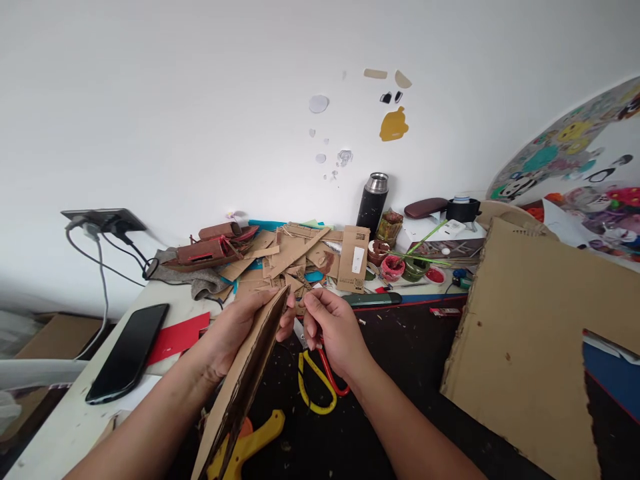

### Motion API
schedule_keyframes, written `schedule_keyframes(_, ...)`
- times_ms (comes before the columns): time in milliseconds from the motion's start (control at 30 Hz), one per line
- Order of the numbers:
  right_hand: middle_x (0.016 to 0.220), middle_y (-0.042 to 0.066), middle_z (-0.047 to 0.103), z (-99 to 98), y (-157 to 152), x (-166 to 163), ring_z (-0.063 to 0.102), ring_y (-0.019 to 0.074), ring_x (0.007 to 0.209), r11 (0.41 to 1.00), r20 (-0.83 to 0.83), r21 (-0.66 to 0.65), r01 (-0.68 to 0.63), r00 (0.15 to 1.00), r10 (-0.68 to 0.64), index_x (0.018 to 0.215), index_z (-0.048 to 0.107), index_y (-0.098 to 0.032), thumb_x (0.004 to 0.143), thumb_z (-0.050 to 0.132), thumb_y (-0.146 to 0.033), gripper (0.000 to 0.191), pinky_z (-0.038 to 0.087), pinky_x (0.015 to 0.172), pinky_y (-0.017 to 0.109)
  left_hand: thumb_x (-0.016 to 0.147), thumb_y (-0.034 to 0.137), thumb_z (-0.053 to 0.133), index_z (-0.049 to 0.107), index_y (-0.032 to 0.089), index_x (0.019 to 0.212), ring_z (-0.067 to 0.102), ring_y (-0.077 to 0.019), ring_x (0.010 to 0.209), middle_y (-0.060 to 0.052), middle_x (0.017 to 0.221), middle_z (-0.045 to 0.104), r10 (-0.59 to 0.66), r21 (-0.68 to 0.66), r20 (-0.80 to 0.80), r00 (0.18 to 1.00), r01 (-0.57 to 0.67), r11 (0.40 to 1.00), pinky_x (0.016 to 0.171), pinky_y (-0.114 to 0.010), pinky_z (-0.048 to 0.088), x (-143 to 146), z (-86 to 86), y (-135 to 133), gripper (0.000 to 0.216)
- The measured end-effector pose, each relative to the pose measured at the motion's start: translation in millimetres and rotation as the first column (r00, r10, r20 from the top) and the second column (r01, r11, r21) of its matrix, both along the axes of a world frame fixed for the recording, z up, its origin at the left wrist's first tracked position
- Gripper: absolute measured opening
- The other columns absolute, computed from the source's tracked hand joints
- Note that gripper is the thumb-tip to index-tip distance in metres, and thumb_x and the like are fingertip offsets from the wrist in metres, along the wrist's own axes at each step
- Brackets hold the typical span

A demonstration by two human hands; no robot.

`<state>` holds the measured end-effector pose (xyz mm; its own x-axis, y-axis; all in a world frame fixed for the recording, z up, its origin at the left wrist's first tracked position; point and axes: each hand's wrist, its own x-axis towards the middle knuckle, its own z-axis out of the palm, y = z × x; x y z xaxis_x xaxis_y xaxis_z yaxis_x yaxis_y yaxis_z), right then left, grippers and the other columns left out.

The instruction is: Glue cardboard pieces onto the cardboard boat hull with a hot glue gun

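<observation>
- Left hand (245, 313): one, wrapped about the folded card (250, 343), its fingers showing on the card's right side.
- Folded card: one piece, in the left hand's grip, upper end between the hands, lower end running back along the left forearm.
- Right hand (333, 323): one, thumb and forefinger drawn narrow just beside the card's upper end; whether they hold a scrap cannot be told.
- Handling, as judged: grip firmly near the worked end, and make small finger movements, lest the layers crease or tear.
- Below the right hand: one pair of scissors (321, 372).
- Below the left hand: one yellow tool (245, 453), partly hidden.
- Beyond the hands: one cutter (375, 299), four paint pots (393, 268), one flask (373, 207); scraps (295, 253) too jumbled to count.
- Left of the left hand: one phone (129, 353).
- Right of the right hand: one large sheet (525, 333).
</observation>
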<state>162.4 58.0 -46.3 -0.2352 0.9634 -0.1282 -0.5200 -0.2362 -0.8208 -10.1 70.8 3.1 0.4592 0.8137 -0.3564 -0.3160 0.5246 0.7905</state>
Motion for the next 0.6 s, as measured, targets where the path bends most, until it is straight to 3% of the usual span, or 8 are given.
schedule_keyframes(267,0.051,-0.007,0.057,-0.6,-3.6,-2.9,0.049,0.0086,0.037,1.0,0.024,-0.011,-0.027,0.999,0.028,0.087,0.069,-0.019,0.084,0.082,-0.068,0.051,0.031,0.038,0.019,0.096,0.018,0.062,0.075,0.01,0.086,0.058,-0.0151,0.059,-0.004,0.07,0.056,0.107,-0.084,0.184,0.977,-0.092,0.992,0.06,-0.024,0.053,-0.7,6.9,0.1,0.019)
schedule_keyframes(467,0.052,-0.007,0.057,4.4,-6.9,-5.5,0.05,0.0094,0.038,0.997,0.101,0.024,-0.075,0.992,0.072,0.086,0.068,-0.02,0.088,0.077,-0.069,0.05,0.033,0.039,0.02,0.1,0.01,0.046,0.069,0.01,0.084,0.052,-0.0128,0.054,-0.002,0.068,0.051,0.241,-0.136,0.336,0.91,-0.207,0.969,0.057,-0.024,0.053,3.1,18.6,-0.5,0.028)
schedule_keyframes(600,0.052,-0.007,0.056,3.6,-8.1,-8.1,0.049,0.0092,0.037,0.997,0.119,0.026,-0.077,0.99,0.074,0.086,0.066,-0.02,0.089,0.074,-0.069,0.049,0.03,0.038,0.02,0.095,0.008,0.048,0.063,0.014,0.084,0.049,-0.0117,0.05,0.002,0.066,0.046,0.291,-0.179,0.374,0.881,-0.239,0.954,0.052,-0.023,0.049,2.9,23.0,-2.7,0.019)
